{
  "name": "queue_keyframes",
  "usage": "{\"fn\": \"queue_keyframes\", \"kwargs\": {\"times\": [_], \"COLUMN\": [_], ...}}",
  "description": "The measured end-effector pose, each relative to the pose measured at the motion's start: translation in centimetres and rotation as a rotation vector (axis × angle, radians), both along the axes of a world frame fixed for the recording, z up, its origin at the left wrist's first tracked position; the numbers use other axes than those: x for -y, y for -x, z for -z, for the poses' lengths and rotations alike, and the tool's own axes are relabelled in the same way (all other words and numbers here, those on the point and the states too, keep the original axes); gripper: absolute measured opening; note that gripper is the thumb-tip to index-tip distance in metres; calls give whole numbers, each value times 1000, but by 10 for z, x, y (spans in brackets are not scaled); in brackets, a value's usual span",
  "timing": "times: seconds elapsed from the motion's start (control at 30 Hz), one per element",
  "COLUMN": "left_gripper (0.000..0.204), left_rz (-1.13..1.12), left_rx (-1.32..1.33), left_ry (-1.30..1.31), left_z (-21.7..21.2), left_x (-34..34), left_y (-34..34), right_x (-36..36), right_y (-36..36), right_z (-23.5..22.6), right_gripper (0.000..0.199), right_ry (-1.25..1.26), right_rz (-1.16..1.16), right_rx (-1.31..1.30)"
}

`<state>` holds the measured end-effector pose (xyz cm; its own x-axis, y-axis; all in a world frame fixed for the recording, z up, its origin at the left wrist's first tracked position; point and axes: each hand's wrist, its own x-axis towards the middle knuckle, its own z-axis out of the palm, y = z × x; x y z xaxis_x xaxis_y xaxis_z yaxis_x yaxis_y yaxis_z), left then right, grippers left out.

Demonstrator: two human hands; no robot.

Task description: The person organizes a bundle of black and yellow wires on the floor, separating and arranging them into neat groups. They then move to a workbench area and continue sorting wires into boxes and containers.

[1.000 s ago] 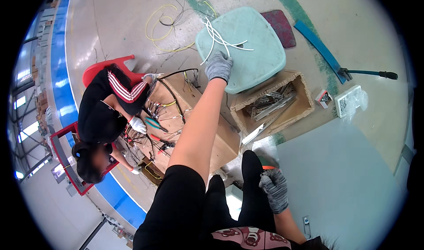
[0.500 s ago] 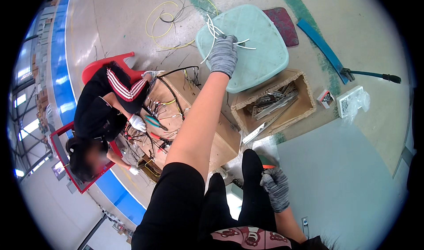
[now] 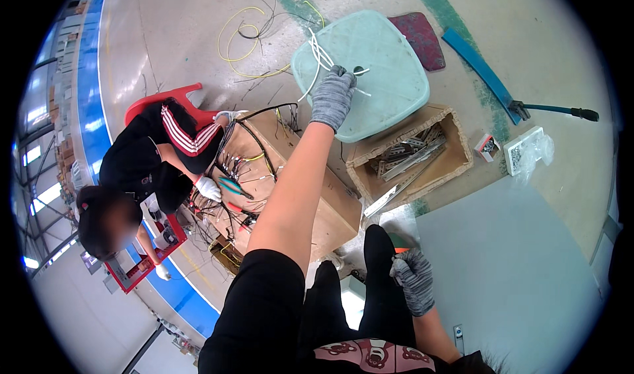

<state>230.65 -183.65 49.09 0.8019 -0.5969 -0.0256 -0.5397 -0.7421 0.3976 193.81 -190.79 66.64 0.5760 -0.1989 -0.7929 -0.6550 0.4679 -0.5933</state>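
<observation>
My left hand (image 3: 332,98), in a grey knitted glove, reaches out over a pale green plastic stool (image 3: 389,103). Its fingers are closed round several short white wires (image 3: 317,52), whose ends stick out on both sides. Low on the right, beside my knee, my right hand (image 3: 413,283) wears the same kind of glove. Those fingers are curled together, and whatever they hold is hidden. An orange patch (image 3: 401,249) shows just behind them; I cannot tell what it belongs to.
Left, a co-worker in white gloves sits by a cardboard box (image 3: 330,219) strewn with cables and green-handled pliers (image 3: 232,187). An open carton (image 3: 462,146) holds metal strips. A blue bar (image 3: 479,70) with a long handle lies right. A grey panel (image 3: 502,255) stands near me.
My left hand has come slightly nearer with the white wires, uncovering a dark hole in the stool. The co-worker has leaned left, one hand moving out over a red frame. My right hand barely shifts.
</observation>
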Motion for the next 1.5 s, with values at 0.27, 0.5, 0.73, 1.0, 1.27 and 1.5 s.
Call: {"fn": "queue_keyframes", "kwargs": {"times": [0.27, 0.5, 0.73, 1.0, 1.27, 1.5], "left_gripper": [16, 18, 18, 44, 41, 23], "left_rz": [-37, -281, -786, -695, -729, -699], "left_rx": [-94, -64, -81, -245, -329, -472], "left_ry": [151, 327, 314, -153, -14, 554], "left_z": [3, -15, 3, -4, -13, -2], "left_x": [-4, 8, -30, -5, 3, -1], "left_y": [9, 13, -20, -46, -44, -21], "right_x": [-1, 2, 5, 4, 4, 2], "right_y": [-4, -10, -13, -12, -6, -16], "right_z": [1, 3, 0, 2, 7, -3], "right_gripper": [4, 4, 3, 3, 4, 3], "right_ry": [0, 8, -19, -5, 10, -35], "right_rz": [-15, -34, -16, 1, -40, 1], "right_rx": [0, 22, 29, 3, 2, 9]}}
